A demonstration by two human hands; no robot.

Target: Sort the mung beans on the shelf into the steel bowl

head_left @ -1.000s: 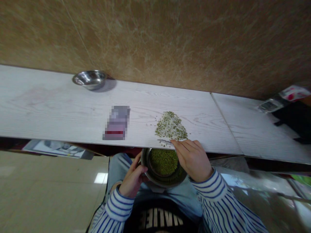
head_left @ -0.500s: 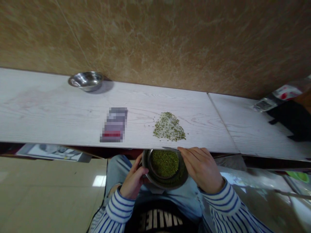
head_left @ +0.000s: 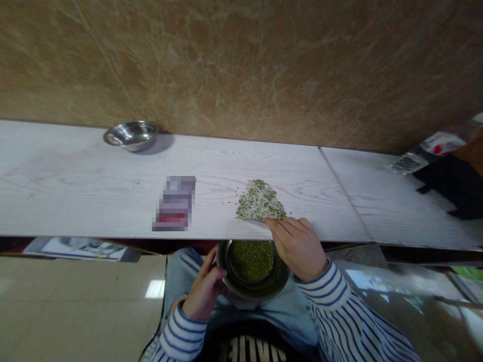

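Below the counter's front edge, my left hand (head_left: 207,287) grips the rim of a metal bowl (head_left: 253,293) from the left. Green beans (head_left: 252,259), which look like mung beans, lie inside it. My right hand (head_left: 300,246) is closed on a thin metal utensil (head_left: 256,221); whether it is a spoon or a blade I cannot tell. The utensil's end reaches the near edge of a pile of mixed green beans and white grains (head_left: 260,198) on the counter. Several loose beans are scattered to the left of this pile.
A second metal bowl (head_left: 131,137) stands by the wall at the back left of the white counter (head_left: 215,166). A blurred-out flat object (head_left: 175,203) lies left of the pile. Black fabric (head_left: 453,183) and a clear plastic packet (head_left: 426,151) lie at the far right.
My right hand has moved the utensil forward from above the bowl's far rim to the pile's near edge. The left hand still holds the bowl. The view has shifted slightly.
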